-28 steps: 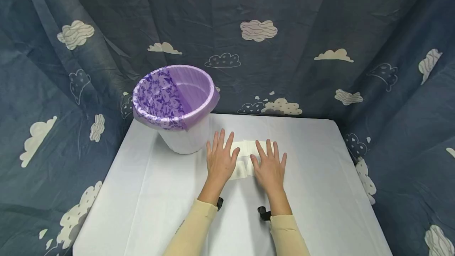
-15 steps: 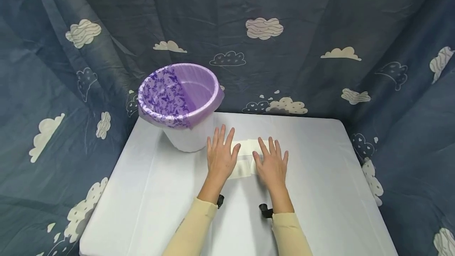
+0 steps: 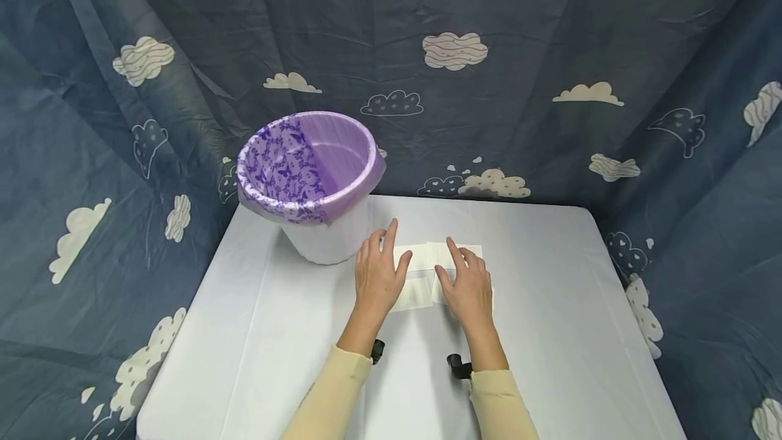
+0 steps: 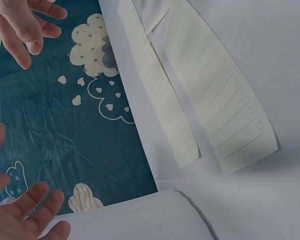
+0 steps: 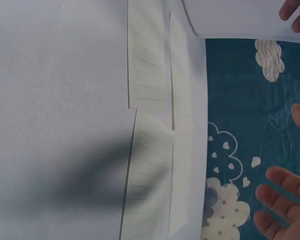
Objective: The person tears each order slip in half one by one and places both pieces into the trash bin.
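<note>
Several pale cream paper slips lie flat and close together on the white table; the front left slip point(image 3: 412, 295) and the back left slip point(image 3: 418, 258) show in the head view. Ruled lines and small checkboxes are printed on a slip point(image 4: 225, 95) in the left wrist view. My left hand point(image 3: 375, 282) hovers at the slips' left side, its fingers loosely bent and holding nothing. Over the right-hand slips is my right hand point(image 3: 469, 289), also relaxed, covering part of them. Both wrist views show the hands raised clear of the paper.
A white bin point(image 3: 330, 240) with a purple butterfly-patterned liner point(image 3: 284, 161) folded over its rim stands at the back left, close to my left hand. The white tabletop point(image 3: 550, 331) ends at a dark blue cloud-print curtain point(image 3: 519, 32) behind and at the sides.
Both hands' fingers, straight and spread earlier, are now more bent and closer together. The hands stay in nearly the same places. The slips and bin have not moved; the head view shifted slightly.
</note>
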Demonstrator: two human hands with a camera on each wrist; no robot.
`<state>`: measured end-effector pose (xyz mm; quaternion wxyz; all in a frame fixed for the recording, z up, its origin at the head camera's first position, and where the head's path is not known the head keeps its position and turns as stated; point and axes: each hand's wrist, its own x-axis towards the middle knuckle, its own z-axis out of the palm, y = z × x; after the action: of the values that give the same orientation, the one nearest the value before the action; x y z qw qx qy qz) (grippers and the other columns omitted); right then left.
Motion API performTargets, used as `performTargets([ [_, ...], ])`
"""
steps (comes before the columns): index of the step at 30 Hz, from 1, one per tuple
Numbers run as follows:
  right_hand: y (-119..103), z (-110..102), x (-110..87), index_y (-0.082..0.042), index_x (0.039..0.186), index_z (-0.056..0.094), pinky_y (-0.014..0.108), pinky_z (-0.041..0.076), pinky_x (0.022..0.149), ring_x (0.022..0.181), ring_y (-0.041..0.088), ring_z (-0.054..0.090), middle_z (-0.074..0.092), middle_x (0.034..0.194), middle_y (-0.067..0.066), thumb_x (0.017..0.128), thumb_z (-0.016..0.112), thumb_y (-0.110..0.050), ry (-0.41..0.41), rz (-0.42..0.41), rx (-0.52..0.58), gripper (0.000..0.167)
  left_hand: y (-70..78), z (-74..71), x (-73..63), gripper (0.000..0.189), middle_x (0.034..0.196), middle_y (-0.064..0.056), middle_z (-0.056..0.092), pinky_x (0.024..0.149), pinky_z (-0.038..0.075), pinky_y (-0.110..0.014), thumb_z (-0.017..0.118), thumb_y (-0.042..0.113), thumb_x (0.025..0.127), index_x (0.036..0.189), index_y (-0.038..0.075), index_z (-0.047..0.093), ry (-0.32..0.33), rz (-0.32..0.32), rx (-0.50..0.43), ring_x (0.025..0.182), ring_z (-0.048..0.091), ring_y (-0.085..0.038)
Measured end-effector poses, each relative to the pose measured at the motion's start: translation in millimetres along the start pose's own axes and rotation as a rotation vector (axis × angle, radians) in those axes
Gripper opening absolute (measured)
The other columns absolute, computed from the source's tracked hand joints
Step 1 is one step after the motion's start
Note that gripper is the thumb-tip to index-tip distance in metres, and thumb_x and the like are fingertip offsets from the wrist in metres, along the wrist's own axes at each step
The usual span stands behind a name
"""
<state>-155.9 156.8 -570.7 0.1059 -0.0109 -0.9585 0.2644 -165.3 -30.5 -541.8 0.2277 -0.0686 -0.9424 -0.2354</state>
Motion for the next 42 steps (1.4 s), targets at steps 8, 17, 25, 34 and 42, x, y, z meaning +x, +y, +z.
performTargets([
  [8, -0.4, 7.0, -2.2, -0.019, 0.160, 0.048, 0.048, 0.053, 0.078, 0.097, 0.035, 0.062, 0.068, 0.110, 0.017, 0.100, 0.073, -0.028, 0.062, -0.055, 0.090, 0.065, -3.7, 4.1, -5.1, 0.080, 0.112, -0.013, 0.068, 0.083, 0.054, -0.043, 0.074, 0.030, 0.098, 0.162, 0.004, 0.036, -0.057, -0.077, -0.069, 0.097, 0.066, -0.030],
  [17, -0.3, 14.1, -7.6, -0.011, 0.153, 0.056, 0.032, 0.044, 0.067, 0.072, 0.017, 0.053, 0.065, 0.083, 0.006, 0.098, 0.077, -0.019, 0.060, -0.072, 0.183, 0.059, -6.8, 5.5, -12.6, 0.078, 0.098, -0.008, 0.067, 0.071, 0.055, -0.040, 0.075, 0.025, 0.098, 0.161, -0.001, 0.036, -0.122, -0.100, -0.169, 0.082, 0.064, -0.026],
  [25, -0.5, 21.4, -11.0, -0.007, 0.145, 0.064, 0.028, 0.046, 0.063, 0.067, 0.013, 0.053, 0.067, 0.079, 0.005, 0.096, 0.078, -0.015, 0.066, -0.068, 0.207, 0.051, -12.5, 9.5, -18.5, 0.072, 0.100, -0.008, 0.068, 0.069, 0.054, -0.035, 0.075, 0.020, 0.099, 0.158, -0.004, 0.041, -0.178, -0.080, -0.190, 0.081, 0.063, -0.021],
  [34, -3.0, 26.1, -15.5, -0.008, 0.140, 0.068, 0.028, 0.045, 0.065, 0.068, 0.012, 0.052, 0.068, 0.081, 0.005, 0.097, 0.078, -0.017, -0.029, -0.008, 0.238, 0.046, -16.3, 14.4, -26.2, 0.068, 0.099, -0.008, 0.069, 0.071, 0.055, -0.035, 0.075, 0.020, 0.097, 0.153, -0.003, 0.047, -0.232, -0.085, -0.177, 0.081, 0.063, -0.020],
  [42, -2.1, 36.6, -19.1, -0.008, 0.137, 0.071, 0.027, 0.044, 0.063, 0.066, 0.011, 0.051, 0.065, 0.078, 0.002, 0.097, 0.078, -0.019, -0.047, 0.007, 0.227, 0.042, -18.5, 20.5, -34.0, 0.064, 0.099, -0.009, 0.071, 0.071, 0.055, -0.036, 0.079, 0.020, 0.095, 0.149, -0.002, 0.052, -0.266, -0.108, -0.163, 0.080, 0.065, -0.021],
])
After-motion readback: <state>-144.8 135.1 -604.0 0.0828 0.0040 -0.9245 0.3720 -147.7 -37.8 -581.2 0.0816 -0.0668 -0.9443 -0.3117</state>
